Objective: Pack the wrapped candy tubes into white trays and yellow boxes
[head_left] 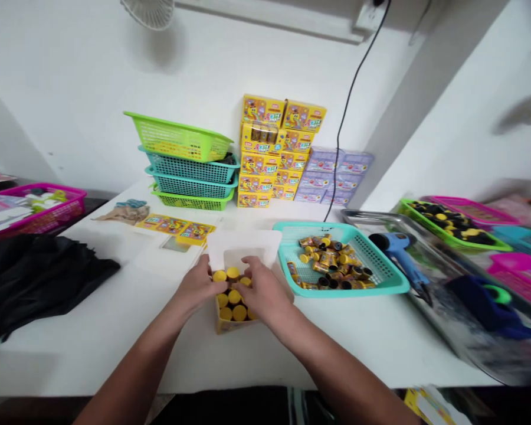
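While the left hand (200,283) and right hand (265,289) are held half-curled at yellow-capped containers (239,313), pinching cannot be confirmed.

Fan (149,10) cropped @ top; R fingers (255,265) prob. hide some caps (234,297); navy item (482,310) blurred.

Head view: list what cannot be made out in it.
In the head view:
Open yellow-and-white cardboard box, right side of its contents: hidden by the right hand.
Round white fan, top: cut off by the upper edge.
Crumpled black material, left end: cut off by the left edge.
Stacked purple rectangular boxes, fine print: too small, blurred.
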`<action>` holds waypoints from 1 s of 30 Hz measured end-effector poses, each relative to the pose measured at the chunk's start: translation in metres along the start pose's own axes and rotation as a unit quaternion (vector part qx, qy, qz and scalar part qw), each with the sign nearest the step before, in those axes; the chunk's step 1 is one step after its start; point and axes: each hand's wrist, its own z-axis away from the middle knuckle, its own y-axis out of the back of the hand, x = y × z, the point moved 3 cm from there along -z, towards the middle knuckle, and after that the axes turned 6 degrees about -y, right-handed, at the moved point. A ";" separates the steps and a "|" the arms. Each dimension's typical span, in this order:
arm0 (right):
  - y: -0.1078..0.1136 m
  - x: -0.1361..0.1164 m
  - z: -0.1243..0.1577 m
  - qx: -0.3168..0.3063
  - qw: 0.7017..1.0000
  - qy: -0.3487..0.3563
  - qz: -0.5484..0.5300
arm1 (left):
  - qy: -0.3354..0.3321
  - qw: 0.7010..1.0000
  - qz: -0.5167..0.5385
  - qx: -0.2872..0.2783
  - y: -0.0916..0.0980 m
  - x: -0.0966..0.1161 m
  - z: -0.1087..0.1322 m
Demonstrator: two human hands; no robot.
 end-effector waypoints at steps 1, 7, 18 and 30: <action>0.012 0.005 0.003 0.036 0.999 0.017 -0.017 | -0.004 1.000 0.011 -0.001 0.000 -0.001 -0.001; 0.098 0.073 -0.021 0.150 0.983 -0.086 0.066 | -0.017 1.000 -0.002 -0.024 -0.001 0.005 -0.002; 0.069 0.107 -0.065 -0.064 0.976 -0.159 0.133 | -0.002 1.000 0.007 0.009 -0.005 0.016 0.001; 0.096 0.038 0.017 0.087 0.916 0.102 -0.378 | -0.172 0.965 0.194 -0.025 -0.013 0.094 0.043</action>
